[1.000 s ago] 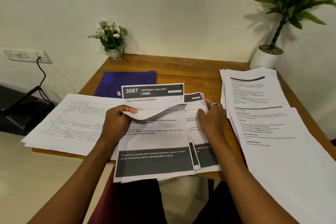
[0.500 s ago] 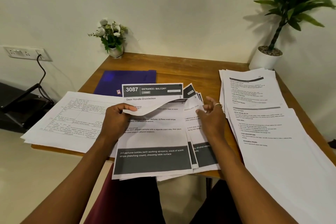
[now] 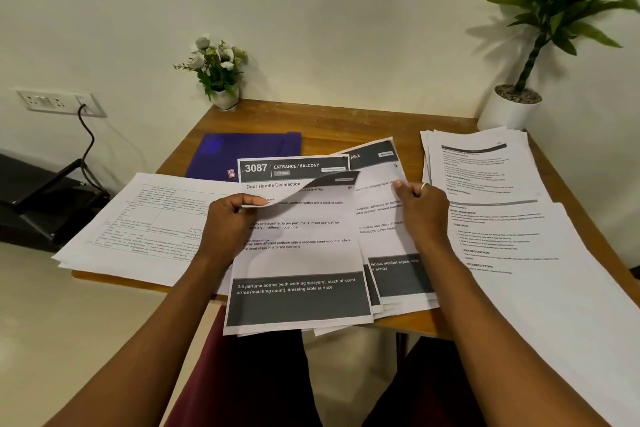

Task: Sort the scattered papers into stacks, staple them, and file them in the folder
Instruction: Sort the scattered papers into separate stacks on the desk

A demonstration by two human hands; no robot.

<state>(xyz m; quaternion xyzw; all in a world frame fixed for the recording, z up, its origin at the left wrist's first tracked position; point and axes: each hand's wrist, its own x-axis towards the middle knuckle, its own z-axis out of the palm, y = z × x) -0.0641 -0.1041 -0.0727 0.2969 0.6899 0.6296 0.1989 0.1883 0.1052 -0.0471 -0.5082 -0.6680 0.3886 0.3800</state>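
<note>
On the wooden table point(image 3: 363, 128), our left hand point(image 3: 228, 222) pinches the top sheet point(image 3: 298, 253) by its curled corner; our right hand point(image 3: 422, 211) grips a second sheet point(image 3: 377, 177).

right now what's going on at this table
A person is sorting printed papers on the table. The left hand pinches the peeled-back corner of the top sheet, baring sheet 3087 beneath. The right hand holds the fanned sheet beside it. The left stack and right stack lie to either side, and the folder lies behind, untouched.
</note>
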